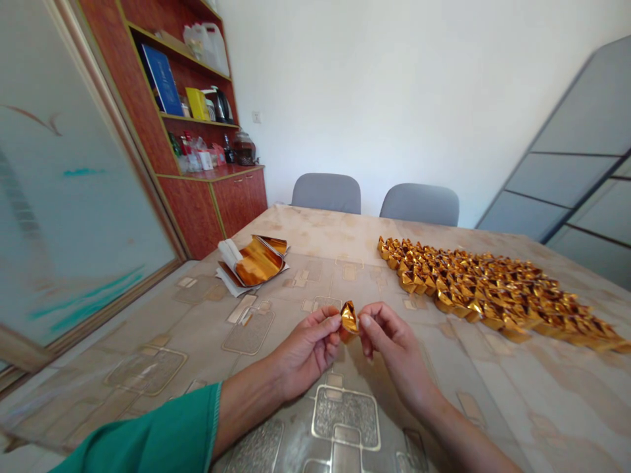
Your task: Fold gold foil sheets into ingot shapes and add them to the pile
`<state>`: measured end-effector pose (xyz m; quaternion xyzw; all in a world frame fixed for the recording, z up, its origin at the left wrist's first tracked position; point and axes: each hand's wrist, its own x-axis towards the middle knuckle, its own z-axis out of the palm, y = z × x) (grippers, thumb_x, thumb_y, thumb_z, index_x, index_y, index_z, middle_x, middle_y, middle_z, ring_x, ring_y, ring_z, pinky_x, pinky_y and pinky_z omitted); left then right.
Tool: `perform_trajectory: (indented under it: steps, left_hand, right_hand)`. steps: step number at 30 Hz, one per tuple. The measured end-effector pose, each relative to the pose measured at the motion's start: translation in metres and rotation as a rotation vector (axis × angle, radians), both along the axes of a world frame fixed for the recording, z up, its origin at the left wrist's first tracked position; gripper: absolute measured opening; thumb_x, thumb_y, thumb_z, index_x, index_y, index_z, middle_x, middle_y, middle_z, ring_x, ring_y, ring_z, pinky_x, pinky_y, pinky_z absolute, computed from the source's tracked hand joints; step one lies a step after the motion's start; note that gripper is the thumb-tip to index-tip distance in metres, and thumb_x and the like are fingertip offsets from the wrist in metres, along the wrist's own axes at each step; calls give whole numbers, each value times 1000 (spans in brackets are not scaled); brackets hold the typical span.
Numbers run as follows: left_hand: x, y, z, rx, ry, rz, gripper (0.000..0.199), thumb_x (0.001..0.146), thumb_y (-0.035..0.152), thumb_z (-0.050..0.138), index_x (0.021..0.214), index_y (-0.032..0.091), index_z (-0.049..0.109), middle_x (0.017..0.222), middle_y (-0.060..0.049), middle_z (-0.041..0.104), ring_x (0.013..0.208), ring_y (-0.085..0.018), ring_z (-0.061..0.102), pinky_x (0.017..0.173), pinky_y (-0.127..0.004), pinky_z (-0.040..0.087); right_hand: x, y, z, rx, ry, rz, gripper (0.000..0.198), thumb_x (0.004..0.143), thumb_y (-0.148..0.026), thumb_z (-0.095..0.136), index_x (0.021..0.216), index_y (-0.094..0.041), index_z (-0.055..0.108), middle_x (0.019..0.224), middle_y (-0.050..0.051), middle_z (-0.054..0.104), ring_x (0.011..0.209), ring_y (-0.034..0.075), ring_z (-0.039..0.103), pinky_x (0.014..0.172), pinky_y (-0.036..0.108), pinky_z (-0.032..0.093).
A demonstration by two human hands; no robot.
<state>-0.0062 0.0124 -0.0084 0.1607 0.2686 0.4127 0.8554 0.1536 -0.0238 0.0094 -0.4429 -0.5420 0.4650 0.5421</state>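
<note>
Between my two hands, just above the table, is a small folded gold foil paper ingot. My left hand pinches its left side between thumb and fingers. On the other side, my right hand has thumb and forefinger closed at the ingot's right tip. To the right lie rows of many similar folded gold paper ingots, packed close together. A loose stack of gold foil paper sheets, with white backing showing, rests on the table left of centre.
A patterned plastic cover lies over the table. Two grey chairs stand at its far side. A red-brown cabinet with shelves of jugs, a kettle and bottles is at the back left. A frosted glass door is on the left.
</note>
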Motion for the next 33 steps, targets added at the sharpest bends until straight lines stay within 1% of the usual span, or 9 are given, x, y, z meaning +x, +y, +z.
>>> perform_trajectory:
  steps: [4,7,10,16,20,23,25,28,33]
  left_hand:
    - [0,-5,-1,95,44,-71,31,69,12,85,90,15,63,67,1,64,51,-5,57,48,-11,48]
    - [0,-7,-1,148,99,-82,35,63,19,90,86,15,63,66,2,64,52,-5,58,50,-12,49]
    - [-1,-7,1,154,114,-86,38,62,23,91,88,15,65,69,1,65,55,-6,60,54,-13,51]
    - [-3,-4,-1,171,149,-135,37,63,18,90,89,15,65,69,1,66,54,-6,60,53,-15,51]
    - [-6,-3,-2,159,127,-186,33,70,17,85,96,15,65,73,0,66,57,-7,62,55,-16,52]
    - [-7,-2,0,155,105,-211,31,77,15,80,103,13,65,79,-3,68,60,-7,63,58,-16,53]
    - [-8,-1,2,146,103,-204,29,78,14,78,103,13,64,79,-3,68,58,-6,63,57,-16,52]
    - [-10,-1,4,134,111,-202,27,76,13,79,98,14,63,77,-1,68,56,-6,62,54,-15,50]
    - [-11,-1,1,143,178,-233,24,76,13,79,94,15,62,71,2,66,53,-5,60,52,-14,46]
  right_hand:
    - [-5,-2,3,-177,131,79,36,81,-51,70,91,-21,56,75,-2,58,60,11,51,52,22,42]
    - [-8,-6,6,-244,185,130,35,78,-48,74,88,-20,56,78,-1,59,69,13,56,54,23,44]
    - [-8,-9,7,-254,225,158,31,80,-46,72,85,-19,57,79,0,59,70,13,56,57,23,45]
    - [-6,-7,4,-284,286,215,26,82,-40,72,87,-19,57,78,0,61,69,12,57,59,24,45]
    - [-5,-5,1,-320,350,225,25,81,-37,73,90,-18,58,78,0,62,68,12,56,57,22,42]
    - [-3,-5,0,-323,416,255,22,84,-35,70,93,-18,59,83,0,61,71,11,56,59,22,43]
    - [-2,-5,-1,-319,443,276,19,85,-33,68,94,-19,59,86,0,60,73,12,57,61,23,44]
    - [-2,-6,-4,-295,410,276,17,85,-31,67,94,-19,59,87,0,59,74,12,56,61,23,45]
    - [-6,-6,-7,-287,309,204,17,80,-30,71,88,-20,59,81,-1,57,68,12,51,60,24,44]
